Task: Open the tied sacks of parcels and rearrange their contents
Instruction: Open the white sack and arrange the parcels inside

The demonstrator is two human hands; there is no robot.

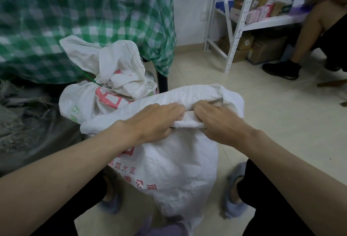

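Observation:
A white woven sack (180,175) with red print stands on the floor between my knees. Its mouth is gathered and folded over at the top. My left hand (155,121) grips the bunched cloth at the neck, fingers curled over the fold. My right hand (217,123) grips the same fold right beside it, the two hands almost touching. Behind it to the left stands a second white sack (105,89), its neck tied with a green cord (88,78). The contents of both sacks are hidden.
A table under a green checked cloth (84,19) rises behind the sacks. Grey sacking (24,123) lies heaped at the left. A white metal shelf (242,25) with boxes stands at the back right, and a seated person's leg (308,34) is beside it. The floor is pale tile (272,119).

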